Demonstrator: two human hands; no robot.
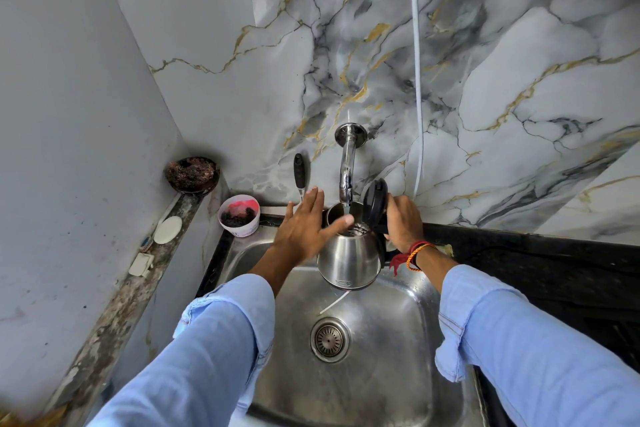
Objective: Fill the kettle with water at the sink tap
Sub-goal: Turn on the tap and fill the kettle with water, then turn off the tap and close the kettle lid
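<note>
From the head camera, looking down: one steel kettle (348,258) hangs over the sink (398,340), its lid (374,206) flipped up and its mouth right under the single tap (346,180). The right hand (403,224) is wrapped round the black handle on the kettle's far side, carrying it; the left hand (306,224) is spread flat, fingers apart, thumb lying across the kettle's rim, gripping nothing. Whether water is running I can't tell. Handling call: polished steel, stiff, likely slick when wet, light for now but due to get heavy as it fills, so the handle is the place to hold it, with a palm on the body to steady if needed. The count: one kettle, one tap, one drain (329,340), two hands, two blue sleeves. On the ledge to the left, one white tub (239,217), one dark bowl (191,173), one soap bar (167,229); one black-handled tool (300,172) leans on the marble wall
</note>
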